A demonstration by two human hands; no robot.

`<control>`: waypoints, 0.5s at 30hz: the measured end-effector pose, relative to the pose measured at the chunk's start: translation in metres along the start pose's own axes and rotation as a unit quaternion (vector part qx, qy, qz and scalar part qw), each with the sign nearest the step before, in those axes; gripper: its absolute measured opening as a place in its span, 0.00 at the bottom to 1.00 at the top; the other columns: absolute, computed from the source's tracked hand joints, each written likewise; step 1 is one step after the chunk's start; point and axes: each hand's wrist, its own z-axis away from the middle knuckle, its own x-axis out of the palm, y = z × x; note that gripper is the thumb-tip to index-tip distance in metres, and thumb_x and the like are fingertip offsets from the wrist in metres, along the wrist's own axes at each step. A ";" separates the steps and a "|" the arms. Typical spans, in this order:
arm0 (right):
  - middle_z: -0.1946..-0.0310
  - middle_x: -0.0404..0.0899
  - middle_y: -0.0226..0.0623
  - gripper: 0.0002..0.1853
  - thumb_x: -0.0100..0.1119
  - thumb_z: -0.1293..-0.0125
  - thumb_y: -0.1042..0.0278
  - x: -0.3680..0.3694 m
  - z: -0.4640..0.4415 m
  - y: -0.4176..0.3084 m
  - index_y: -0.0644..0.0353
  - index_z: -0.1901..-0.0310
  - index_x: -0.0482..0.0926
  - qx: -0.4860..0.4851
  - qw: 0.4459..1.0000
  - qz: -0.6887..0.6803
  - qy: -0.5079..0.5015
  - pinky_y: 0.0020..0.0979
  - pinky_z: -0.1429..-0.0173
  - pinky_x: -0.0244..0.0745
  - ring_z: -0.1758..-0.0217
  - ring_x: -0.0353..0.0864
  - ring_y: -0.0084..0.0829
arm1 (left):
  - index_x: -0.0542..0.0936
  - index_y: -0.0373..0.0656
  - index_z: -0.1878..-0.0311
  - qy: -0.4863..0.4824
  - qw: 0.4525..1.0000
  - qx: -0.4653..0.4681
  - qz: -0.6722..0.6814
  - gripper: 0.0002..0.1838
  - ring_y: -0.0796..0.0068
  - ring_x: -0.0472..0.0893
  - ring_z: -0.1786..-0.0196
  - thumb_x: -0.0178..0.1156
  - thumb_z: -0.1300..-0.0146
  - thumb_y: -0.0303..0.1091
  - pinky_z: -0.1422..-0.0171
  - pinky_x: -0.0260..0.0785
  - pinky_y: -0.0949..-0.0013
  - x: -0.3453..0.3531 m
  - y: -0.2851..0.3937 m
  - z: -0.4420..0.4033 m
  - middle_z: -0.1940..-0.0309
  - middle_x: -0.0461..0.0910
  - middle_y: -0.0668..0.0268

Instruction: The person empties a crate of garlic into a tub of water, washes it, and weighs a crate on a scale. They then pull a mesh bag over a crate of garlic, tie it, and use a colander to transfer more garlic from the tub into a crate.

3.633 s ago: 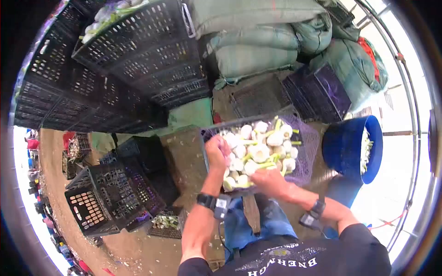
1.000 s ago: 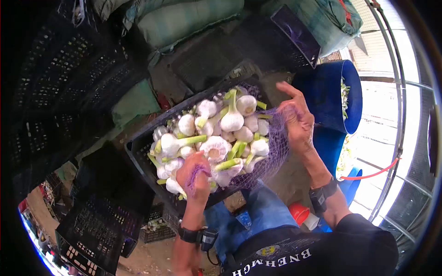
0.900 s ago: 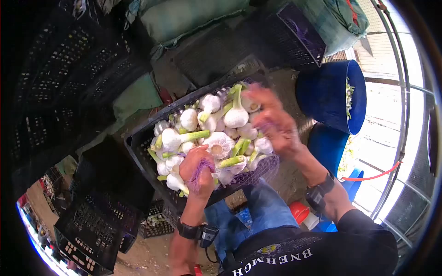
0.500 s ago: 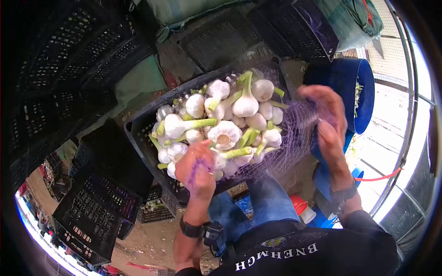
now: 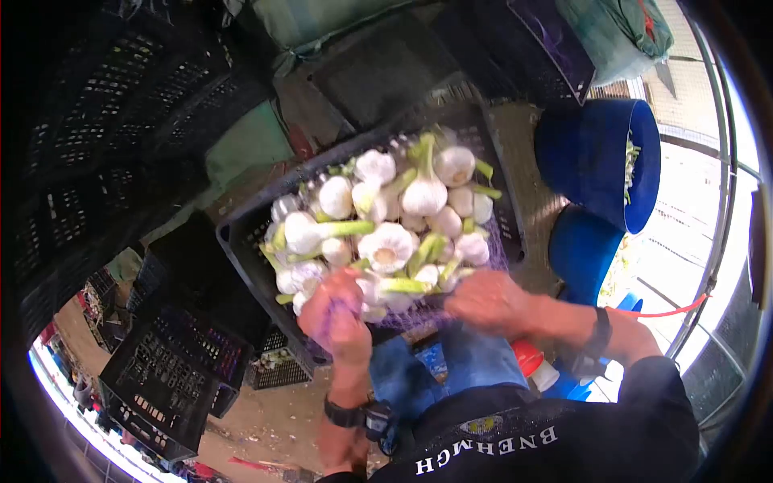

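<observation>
Left hand point(image 5: 334, 312) over the near-left bulbs, fingers curled tight on a bunched bit of purple mesh net point(image 5: 411, 315), strands showing across the hand. Right hand point(image 5: 489, 303) at the near edge of the load, fingers folded in like a loose fist — motion blur, cannot tell if they pinch the net or only touch it. Garlic bulbs point(image 5: 386, 246) with cut green stems lie heaped just beyond and between both sets of fingers, on the net, inside a black plastic crate point(image 5: 228, 236); crate sits tilted in view, its far rim well beyond the fingertips. Net runs along the near side between the two hands, more of it up beyond the right fingers. Right of the right fingers, well apart: two blue barrels point(image 5: 581, 153), pale green trimmings point(image 5: 631, 167) in the farther one. Red bucket point(image 5: 527, 357) near, on the body side of the right fingers. Jeans point(image 5: 483, 358) below, between the hands. Left of the left fingers, well apart: black perforated crates point(image 5: 165, 370). Far beyond the fingers — a green woven sack point(image 5: 330, 22).
</observation>
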 end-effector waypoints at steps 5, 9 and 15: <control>0.74 0.72 0.34 0.11 0.63 0.49 0.73 -0.023 -0.013 0.014 0.56 0.63 0.76 0.020 0.992 0.009 0.122 0.40 0.65 0.71 0.69 0.77 0.39 | 0.66 0.41 0.80 0.007 0.998 0.010 -0.062 0.06 0.76 0.66 0.78 0.45 0.48 0.24 0.57 0.73 0.65 0.009 0.007 -0.021 0.84 0.67 0.66; 0.71 0.75 0.32 0.12 0.64 0.51 0.74 -0.018 -0.059 0.039 0.55 0.63 0.77 0.031 0.980 0.022 0.196 0.39 0.61 0.71 0.67 0.78 0.37 | 0.62 0.43 0.79 0.072 0.994 -0.069 0.033 0.07 0.79 0.60 0.80 0.43 0.50 0.21 0.61 0.71 0.67 0.012 0.006 -0.053 0.85 0.63 0.68; 0.44 0.76 0.37 0.07 0.65 0.51 0.71 -0.025 -0.037 0.028 0.53 0.70 0.78 0.028 0.972 0.073 0.221 0.50 0.34 0.63 0.36 0.71 0.43 | 0.63 0.41 0.81 -0.035 0.998 -0.046 -0.035 0.07 0.77 0.64 0.78 0.46 0.50 0.23 0.55 0.72 0.64 0.006 0.008 -0.016 0.84 0.66 0.65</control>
